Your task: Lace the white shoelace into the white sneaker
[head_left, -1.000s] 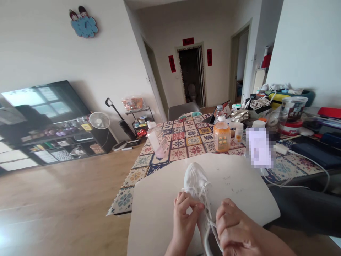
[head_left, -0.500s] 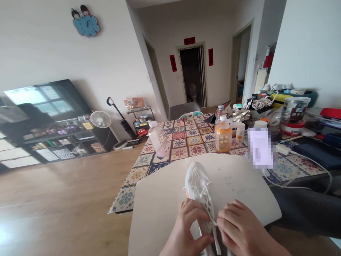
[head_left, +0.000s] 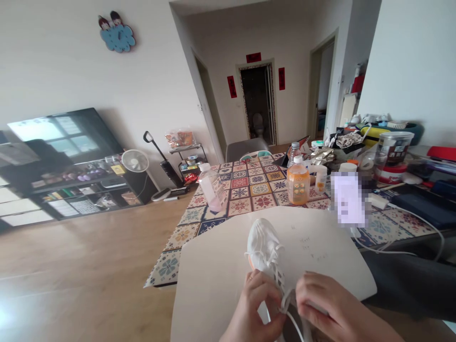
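**Left hand and right hand at the white lace of a white sneaker.**
Both wrists angle inward. The left fingers, pressed together, curl against the laced upper; the right fingers, also together, arch over the lace, any pinch unclear. The sneaker lies on a pale board before the desk.

The left hand wears a thin ring on one finger, pale gold as far as this small, soft view can tell. The right hand and both forearms are bare up to where they leave the frame. Off to the right, a leg is covered by loose dark grey trousers of plain matte cloth.
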The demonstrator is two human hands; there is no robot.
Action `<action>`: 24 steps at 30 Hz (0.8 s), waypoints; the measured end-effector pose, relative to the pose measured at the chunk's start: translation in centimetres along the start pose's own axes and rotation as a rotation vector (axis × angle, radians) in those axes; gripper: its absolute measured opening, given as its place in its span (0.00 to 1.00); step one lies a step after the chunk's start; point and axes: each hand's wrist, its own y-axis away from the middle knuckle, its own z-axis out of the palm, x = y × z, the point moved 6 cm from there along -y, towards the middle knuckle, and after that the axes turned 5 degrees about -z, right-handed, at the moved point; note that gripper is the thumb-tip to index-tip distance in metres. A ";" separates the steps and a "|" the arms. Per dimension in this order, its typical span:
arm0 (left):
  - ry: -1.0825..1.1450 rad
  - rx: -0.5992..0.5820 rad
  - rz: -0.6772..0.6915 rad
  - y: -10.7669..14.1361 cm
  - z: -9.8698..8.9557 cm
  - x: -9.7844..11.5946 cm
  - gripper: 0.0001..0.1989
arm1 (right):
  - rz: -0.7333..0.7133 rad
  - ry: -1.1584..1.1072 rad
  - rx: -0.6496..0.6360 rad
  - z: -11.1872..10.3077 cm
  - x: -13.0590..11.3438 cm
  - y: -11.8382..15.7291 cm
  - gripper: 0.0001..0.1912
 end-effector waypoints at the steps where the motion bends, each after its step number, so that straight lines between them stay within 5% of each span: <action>1: 0.002 -0.010 -0.009 0.0 0.1 0.0 0.16 | 0.035 0.030 0.002 0.4 0.5 -0.3 0.07; 8: 0.068 -0.076 -0.045 0.3 0.2 0.0 0.08 | -0.041 0.153 0.025 1.4 0.2 -0.9 0.14; 11: 0.145 -0.087 -0.037 0.2 0.0 0.0 0.16 | -0.039 0.148 0.024 1.1 0.0 -0.9 0.09; 18: 0.572 -0.132 -0.067 0.5 -1.2 -0.1 0.24 | 0.062 -0.270 -0.085 0.7 1.6 -0.1 0.10; 24: 0.819 0.043 0.019 0.8 -2.9 -0.2 0.36 | -0.005 -0.471 0.016 -1.1 1.8 0.4 0.19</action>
